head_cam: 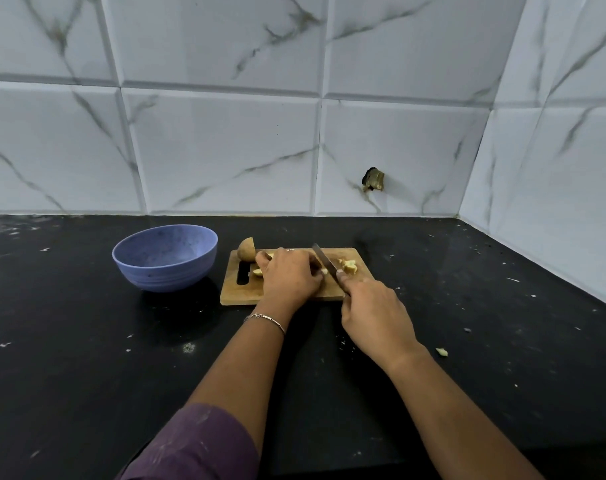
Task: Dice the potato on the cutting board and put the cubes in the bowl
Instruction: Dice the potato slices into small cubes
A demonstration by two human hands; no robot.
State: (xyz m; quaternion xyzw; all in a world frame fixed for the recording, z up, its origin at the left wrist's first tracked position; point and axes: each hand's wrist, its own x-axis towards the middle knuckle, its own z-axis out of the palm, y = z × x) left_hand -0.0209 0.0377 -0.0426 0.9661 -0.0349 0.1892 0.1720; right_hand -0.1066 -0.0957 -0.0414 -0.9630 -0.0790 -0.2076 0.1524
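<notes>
Mid-way along the wooden cutting board, the left hand curls its fingers over a pale potato piece, steadying it. The right hand wraps around the handle of the steel knife. Cubes lie near the right edge and a rounded, brown-skinned potato half at the far left corner. The smooth blue bowl stands just beside.

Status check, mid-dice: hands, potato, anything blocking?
Left hand holds potato piece on cutting board; right hand grips knife. Cubes at board's right end, bowl shows none. Nothing blocking.
</notes>
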